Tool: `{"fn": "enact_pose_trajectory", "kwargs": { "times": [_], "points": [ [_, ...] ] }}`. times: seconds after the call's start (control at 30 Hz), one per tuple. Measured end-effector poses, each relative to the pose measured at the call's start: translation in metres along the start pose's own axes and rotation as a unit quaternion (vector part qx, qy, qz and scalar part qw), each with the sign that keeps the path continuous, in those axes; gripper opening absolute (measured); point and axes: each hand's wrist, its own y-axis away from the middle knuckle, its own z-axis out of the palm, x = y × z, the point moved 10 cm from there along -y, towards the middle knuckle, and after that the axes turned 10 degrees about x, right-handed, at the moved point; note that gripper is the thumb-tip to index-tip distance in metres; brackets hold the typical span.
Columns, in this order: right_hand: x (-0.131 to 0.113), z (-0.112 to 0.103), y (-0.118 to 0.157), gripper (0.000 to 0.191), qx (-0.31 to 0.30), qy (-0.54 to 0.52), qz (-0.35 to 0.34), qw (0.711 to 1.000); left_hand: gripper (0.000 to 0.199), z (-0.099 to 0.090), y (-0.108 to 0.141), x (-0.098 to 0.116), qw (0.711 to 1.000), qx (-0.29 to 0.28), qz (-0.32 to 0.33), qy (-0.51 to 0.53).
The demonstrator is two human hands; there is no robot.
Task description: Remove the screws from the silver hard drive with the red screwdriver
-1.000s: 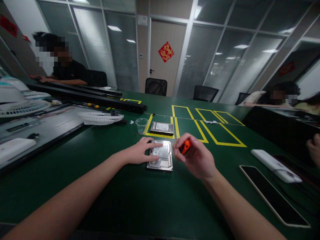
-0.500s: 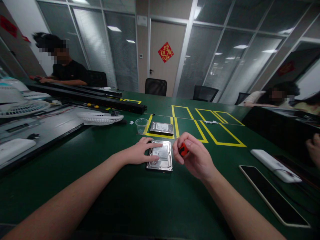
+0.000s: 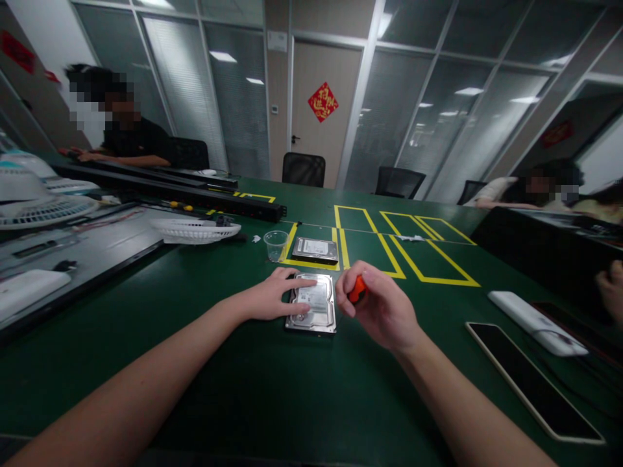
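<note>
A silver hard drive (image 3: 318,311) lies flat on the green table in front of me. My left hand (image 3: 272,295) rests on its left side with the fingers spread over the top. Just right of the drive, my right hand (image 3: 377,301) is closed around a red and black handle (image 3: 357,289), perhaps a screwdriver's; its tip is hidden. A second hard drive (image 3: 315,249) lies behind the first, inside a yellow tape outline. Beside it on the left stands a clear plastic cup (image 3: 276,246).
A phone (image 3: 533,379) and a white power strip (image 3: 535,321) lie at the right. White fan parts (image 3: 195,230) and long black bars (image 3: 243,203) occupy the left. People sit at both sides; another person's hand (image 3: 610,292) shows at the right edge.
The red and black handle has turned slightly in my right hand. My left hand and both drives have stayed in place.
</note>
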Motion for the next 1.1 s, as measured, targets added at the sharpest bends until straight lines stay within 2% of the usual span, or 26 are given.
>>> {"fn": "enact_pose_trajectory", "kwargs": {
  "times": [0.27, 0.43, 0.5, 0.87, 1.03, 1.1],
  "points": [
    [0.0042, -0.0028, 0.0009, 0.014, 0.002, 0.003, 0.003, 1.0, 0.071, -0.0007, -0.0006, 0.0023, 1.0, 0.0, 0.004, -0.012],
    [0.0007, -0.0011, -0.0008, 0.035, 0.006, 0.01, 0.002, 1.0, 0.072, -0.0014, 0.0001, 0.0033, 1.0, -0.005, -0.007, -0.004],
    [-0.0003, 0.0003, -0.001, 0.036, 0.003, 0.004, 0.003, 1.0, 0.072, -0.0015, 0.0003, 0.0027, 1.0, -0.005, -0.012, -0.002],
    [0.0037, 0.0004, 0.0021, 0.013, -0.004, 0.012, 0.004, 1.0, 0.071, -0.0031, 0.0005, 0.0066, 1.0, -0.004, -0.006, -0.01],
    [-0.0002, 0.0009, 0.0002, 0.033, 0.0, 0.002, -0.005, 1.0, 0.072, -0.0021, 0.0006, 0.004, 1.0, -0.008, -0.008, -0.009],
    [0.0007, 0.0002, -0.0001, 0.033, 0.002, 0.002, -0.002, 1.0, 0.072, -0.001, 0.0005, 0.0029, 1.0, -0.009, -0.006, -0.012]
  ]
}}
